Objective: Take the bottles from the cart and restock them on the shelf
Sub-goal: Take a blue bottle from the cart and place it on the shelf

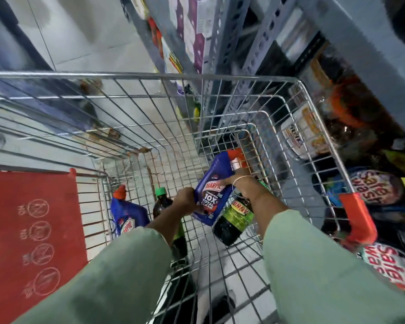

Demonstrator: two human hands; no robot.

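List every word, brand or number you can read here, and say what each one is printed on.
"HARPIC", "10X", "TOTAL CLEAN": on the blue bottle held by both hands, left hand and right hand.
"HARPIC", partly hidden: second blue bottle in the cart.
"UNNY", start hidden: dark bottle's green label.
"Safe", upside down: round labels on the shelf.
Red flap: circled symbols, captions too blurred.
Other shelf labels: unreadable.

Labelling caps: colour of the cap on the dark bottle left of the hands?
Green cap, clearest in the head view.

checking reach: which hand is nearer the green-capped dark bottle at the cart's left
Left. The left hand is right beside the green-capped bottle; the right hand is farther right, across the Harpic bottle.
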